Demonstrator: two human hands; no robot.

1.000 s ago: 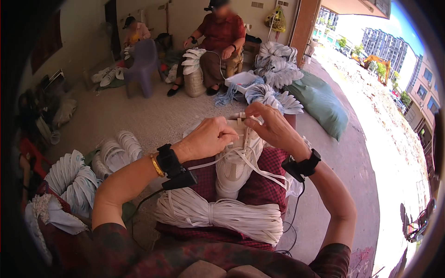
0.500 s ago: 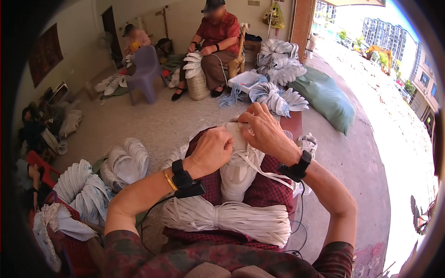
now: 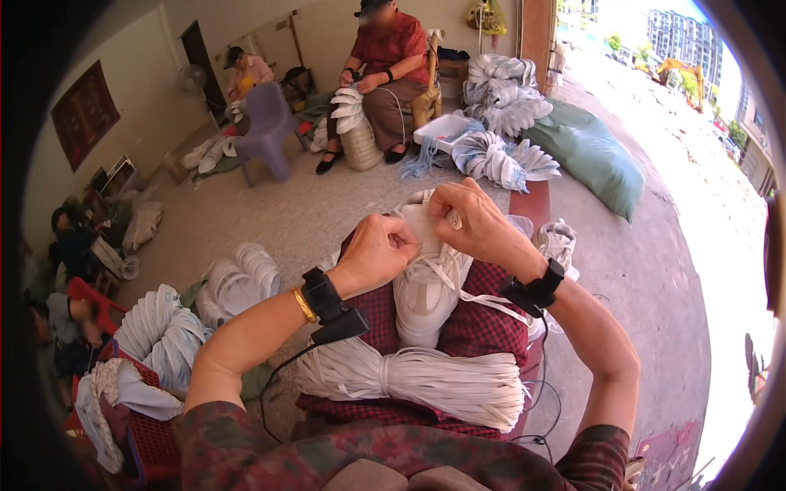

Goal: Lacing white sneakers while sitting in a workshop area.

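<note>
A pale sneaker (image 3: 424,299) lies on the red-checked cloth (image 3: 378,327) over my lap, its toe pointing toward me. White shoelace (image 3: 485,299) threads its upper and trails off to the right. My left hand (image 3: 378,254) is closed at the left of the shoe's tongue (image 3: 420,225); what its fingers pinch is hidden. Across the tongue, my right hand (image 3: 481,225) is closed too, with a bit of white lace showing by its thumb. Nearer to me, a tied bundle of white laces (image 3: 409,376) rests on the cloth.
White shoe parts (image 3: 160,335) are stacked at left beside a red plastic basket (image 3: 154,434). Another sneaker (image 3: 557,243) stands right of my lap. Ahead are a purple chair (image 3: 268,135), a seated person (image 3: 385,61) handling shoe parts, and a green sack (image 3: 585,155).
The view has shifted slightly, so the room sits a little differently in the picture. Both hands remain closed at the shoe's tongue, with only small finger movements.
</note>
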